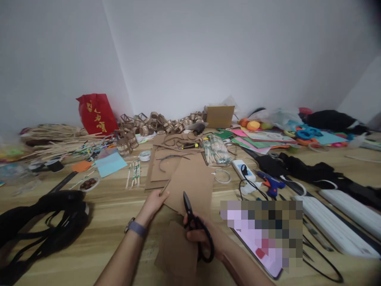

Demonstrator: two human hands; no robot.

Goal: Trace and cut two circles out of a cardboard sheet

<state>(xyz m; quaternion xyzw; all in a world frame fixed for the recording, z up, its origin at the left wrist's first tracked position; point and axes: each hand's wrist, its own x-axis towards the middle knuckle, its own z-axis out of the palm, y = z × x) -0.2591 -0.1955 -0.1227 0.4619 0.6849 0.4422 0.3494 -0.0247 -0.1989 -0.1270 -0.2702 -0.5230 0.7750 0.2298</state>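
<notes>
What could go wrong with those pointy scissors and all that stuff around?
The right hand holds the scissors with their tip near the left hand, so a slip might nick a finger. The tip also lies over the brown cardboard, so it could scratch or poke it. The phone lies beside the right arm, so an elbow might bump it.

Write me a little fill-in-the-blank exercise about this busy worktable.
1. The right hand holds black ____.
2. The left hand touches the edge of a brown ____ sheet.
3. A watch is worn on the ____ arm.
4. The bag with gold characters is ____.

Missing words: scissors; cardboard; left; red.
</notes>
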